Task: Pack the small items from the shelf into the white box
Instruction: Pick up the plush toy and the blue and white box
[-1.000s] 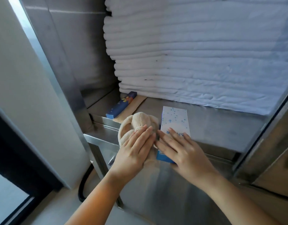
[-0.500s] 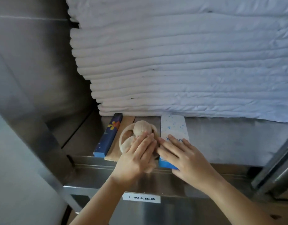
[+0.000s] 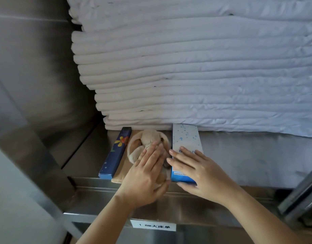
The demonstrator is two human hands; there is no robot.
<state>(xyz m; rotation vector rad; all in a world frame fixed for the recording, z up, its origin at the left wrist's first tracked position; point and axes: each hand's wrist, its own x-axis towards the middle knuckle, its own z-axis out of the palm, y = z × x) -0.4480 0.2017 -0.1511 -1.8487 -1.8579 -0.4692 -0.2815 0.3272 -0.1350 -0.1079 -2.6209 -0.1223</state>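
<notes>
A beige plush toy [image 3: 148, 138] lies on the steel shelf [image 3: 239, 155], on a flat tan piece [image 3: 121, 171]. My left hand [image 3: 146, 176] covers the toy's near half, fingers on top and thumb curled round its front. Right beside it lies a long white and blue carton [image 3: 185, 138]. My right hand [image 3: 199, 171] rests on the carton with the thumb under its front end. A dark blue slim box [image 3: 116, 152] with a flower print lies left of the toy, untouched. No large white box is in view.
A tall stack of folded white linens [image 3: 186, 67] fills the shelf behind the items, touching their far ends. A steel post [image 3: 28, 155] stands at the left and a metal frame [image 3: 301, 199] at the right. A label [image 3: 153, 226] sits on the shelf's front lip.
The toy and the carton have slid back from the shelf's front edge up against the linens, both hands staying on them. My view has swung onto the shelf.
</notes>
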